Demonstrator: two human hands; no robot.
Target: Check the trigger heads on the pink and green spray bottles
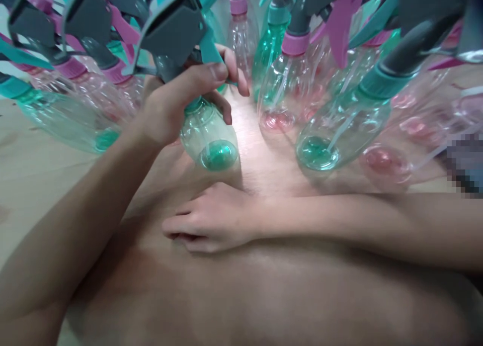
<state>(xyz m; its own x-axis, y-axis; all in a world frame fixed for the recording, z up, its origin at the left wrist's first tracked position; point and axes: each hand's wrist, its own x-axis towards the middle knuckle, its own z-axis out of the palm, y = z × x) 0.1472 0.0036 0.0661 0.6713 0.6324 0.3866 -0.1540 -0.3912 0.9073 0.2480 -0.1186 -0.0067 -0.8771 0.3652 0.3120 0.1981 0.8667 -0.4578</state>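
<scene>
My left hand (196,84) is wrapped round the neck and trigger of a green-tinted spray bottle (209,135), left of the middle. This bottle has a grey head and a teal trigger, and its base is close to the tabletop; whether it touches cannot be made out. My right hand (215,218) rests on the table in front of it, fingers curled into a loose fist. What lies inside those fingers, if anything, is hidden. To the right stands another green spray bottle (339,130) with a teal collar, apart from both hands.
Pink-collared spray bottles (71,79) crowd the left side beside a green one (64,117). More clear and pink bottles (283,89) stand at the back and right. The wooden tabletop (260,170) runs beneath them. A blurred-out patch (466,160) covers something at the right edge.
</scene>
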